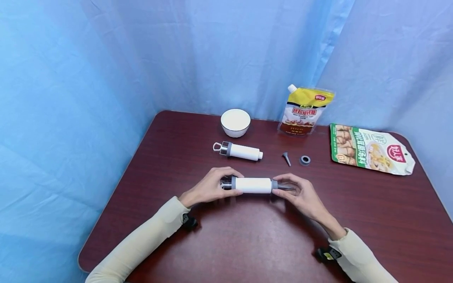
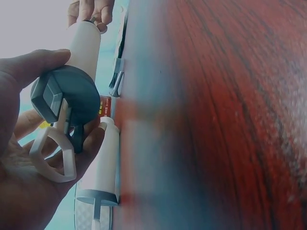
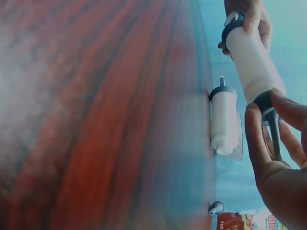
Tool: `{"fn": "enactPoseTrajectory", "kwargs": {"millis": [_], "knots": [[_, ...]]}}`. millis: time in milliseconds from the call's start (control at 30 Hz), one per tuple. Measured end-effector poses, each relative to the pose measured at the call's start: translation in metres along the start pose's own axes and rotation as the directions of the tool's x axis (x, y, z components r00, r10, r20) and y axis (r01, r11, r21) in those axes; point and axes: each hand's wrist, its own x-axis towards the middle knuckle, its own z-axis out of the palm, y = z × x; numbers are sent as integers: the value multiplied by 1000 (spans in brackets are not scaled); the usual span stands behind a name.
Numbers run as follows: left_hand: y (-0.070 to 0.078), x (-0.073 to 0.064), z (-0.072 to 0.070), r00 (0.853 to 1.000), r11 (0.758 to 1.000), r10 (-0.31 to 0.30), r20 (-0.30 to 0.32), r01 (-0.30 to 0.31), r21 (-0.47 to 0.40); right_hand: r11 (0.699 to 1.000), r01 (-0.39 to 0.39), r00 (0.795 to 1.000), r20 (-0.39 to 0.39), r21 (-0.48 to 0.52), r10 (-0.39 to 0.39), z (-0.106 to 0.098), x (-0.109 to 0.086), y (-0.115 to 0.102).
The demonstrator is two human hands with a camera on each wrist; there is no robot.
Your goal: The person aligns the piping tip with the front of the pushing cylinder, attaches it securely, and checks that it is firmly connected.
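Both hands hold a white icing syringe point(image 1: 253, 185) level above the near middle of the table. My left hand point(image 1: 211, 186) grips its grey flanged collar point(image 2: 72, 91), with the looped plunger handle point(image 2: 53, 155) by the palm. At the other end my right hand point(image 1: 301, 194) pinches the grey cap ring point(image 3: 264, 101) between thumb and fingers. A slim dark nozzle point(image 3: 274, 134) points out of that ring toward the right palm. Beyond the hands a second icing syringe point(image 1: 244, 152) lies on its side, its cap end bare.
A loose grey nozzle point(image 1: 287, 158) and a grey ring point(image 1: 304, 160) lie right of the second syringe. Behind it stands a white bowl point(image 1: 235, 123). A spouted pouch point(image 1: 304, 112) is upright at the back, and a green and white packet point(image 1: 371, 150) lies flat on the right.
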Motion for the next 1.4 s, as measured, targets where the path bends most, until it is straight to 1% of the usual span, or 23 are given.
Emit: {"fn": "enactPoseTrajectory", "kwargs": {"millis": [200, 267, 367, 433, 600, 733, 867, 967, 1067, 1167, 1267, 1400], "knots": [[1, -1, 0, 1000, 1000, 14, 20, -14, 9, 999, -16, 1000, -14, -35, 15, 1, -2, 3], [1, -2, 0, 1000, 1000, 15, 28, -15, 4, 999, -9, 1000, -14, -44, 8, 1, -3, 4], [0, -2, 0, 1000, 1000, 18, 22, -18, 2, 998, -3, 1000, -23, -56, 2, 2, -3, 4], [1, -2, 0, 1000, 1000, 22, 11, -22, 4, 999, -10, 999, -30, -47, 9, 3, -2, 4], [3, -1, 0, 999, 999, 35, -12, -35, 21, 998, -58, 998, -30, 21, 58, 4, 0, 4], [4, -1, 0, 999, 999, 39, -13, -38, 28, 996, -81, 996, -35, 30, 82, 5, 1, 4], [3, 0, 1, 999, 999, 32, -8, -32, 26, 999, -31, 999, -35, 11, 31, 4, 0, 4], [2, 0, 1, 1000, 1000, 21, -7, -21, 17, 1000, 10, 1000, -17, 21, -9, 3, 0, 4], [1, 0, 0, 1000, 1000, 13, -8, -13, 10, 999, 20, 1000, -6, 48, -19, 2, -1, 3], [2, 0, -1, 1000, 1000, 10, -8, -10, 9, 998, 29, 1000, -10, 64, -28, 3, -1, 3], [3, 1, 0, 999, 999, 27, -21, -26, 24, 998, 24, 1000, -22, 65, -23, 3, -2, 3], [6, 4, 1, 995, 994, 94, -46, -91, 53, 997, -15, 1000, -13, 79, 17, 4, -2, 4]]}}
